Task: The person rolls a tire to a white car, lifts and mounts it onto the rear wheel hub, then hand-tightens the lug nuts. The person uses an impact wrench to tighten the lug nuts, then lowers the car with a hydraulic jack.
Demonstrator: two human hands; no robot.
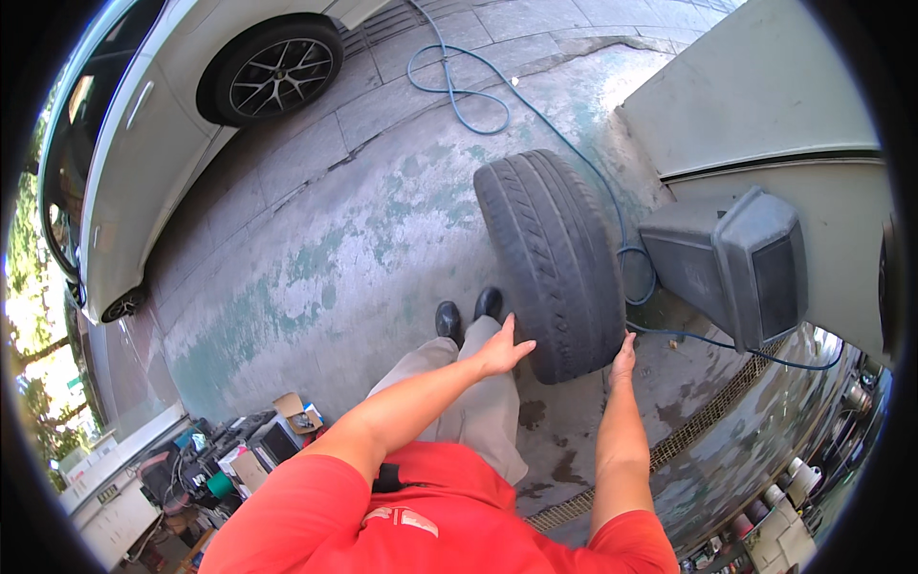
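Observation:
A large black tyre (550,263) stands on edge in front of me, its grooved tread facing up toward the camera. My left hand (504,349) is at the tyre's lower left, thumb and forefinger spread apart, close to or touching it; I cannot tell if they press on it. My right hand (622,359) grips the lower right edge, its fingertips against the side of the tread. My shoes (448,320) are just left of the tyre.
A white car (163,143) stands at left. A blue hose (459,96) loops over the concrete floor (316,277). A grey plastic bin (722,268) is at right by a pale wall (765,77). A drain grate (717,407) runs behind my right arm; cluttered equipment (239,459) sits lower left.

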